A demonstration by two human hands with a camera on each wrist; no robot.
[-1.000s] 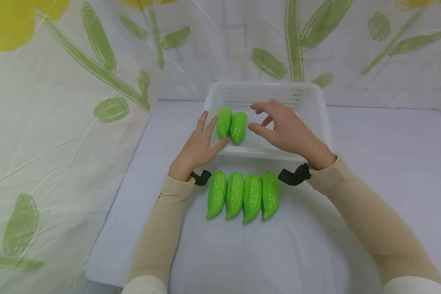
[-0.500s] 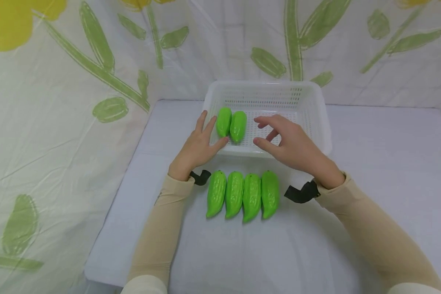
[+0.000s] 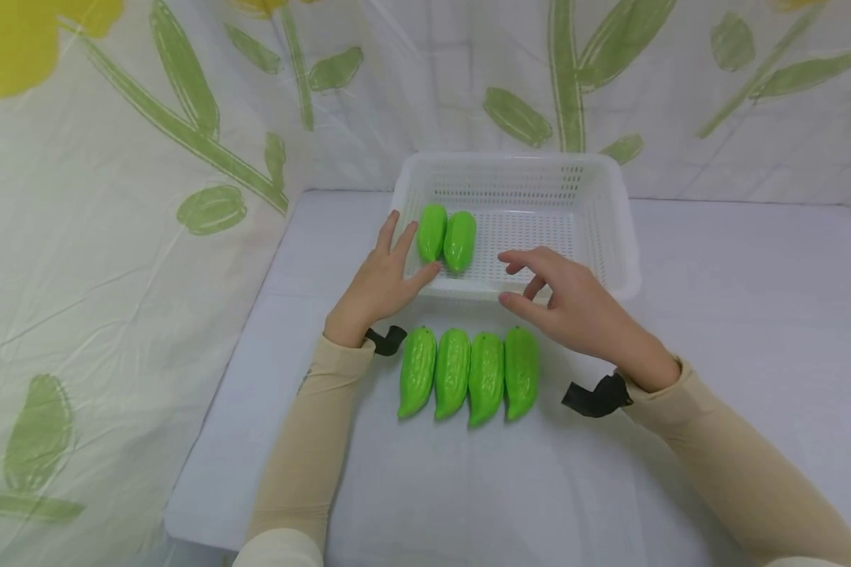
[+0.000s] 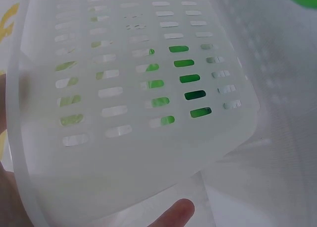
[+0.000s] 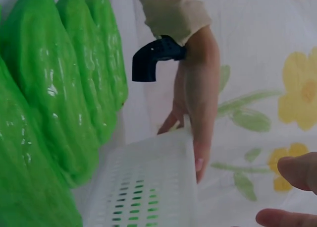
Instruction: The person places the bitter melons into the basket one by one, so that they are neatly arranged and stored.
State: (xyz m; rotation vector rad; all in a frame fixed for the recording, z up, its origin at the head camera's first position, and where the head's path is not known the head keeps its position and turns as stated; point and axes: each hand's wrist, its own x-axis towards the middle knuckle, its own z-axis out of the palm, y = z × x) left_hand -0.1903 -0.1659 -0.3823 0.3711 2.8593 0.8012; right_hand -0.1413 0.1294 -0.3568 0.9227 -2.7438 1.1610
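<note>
In the head view my left hand (image 3: 379, 291) lies at the front left corner of a white plastic basket (image 3: 521, 293), fingers spread along its rim. The right wrist view shows this hand beside the basket's corner. Two glossy green bitter gourds (image 3: 459, 241) lie side by side in the basket's left part. My right hand (image 3: 567, 307) hovers over the front rim, thumb and fingers apart, holding nothing. Below it on the table, several more ridged bitter gourds (image 3: 452, 374) sit in a row, stems toward the basket. Through the basket's slots (image 4: 189, 78), green shows in the left wrist view.
A white cloth covers the table (image 3: 737, 315). Behind it and to the left hangs a white curtain (image 3: 425, 87) printed with yellow flowers and green leaves. Black curved mounts (image 3: 597, 396) stick out from both wrists.
My right hand has drawn back from above the basket's inside toward me and slightly right, to the front rim. The left hand and the gourds have stayed in place.
</note>
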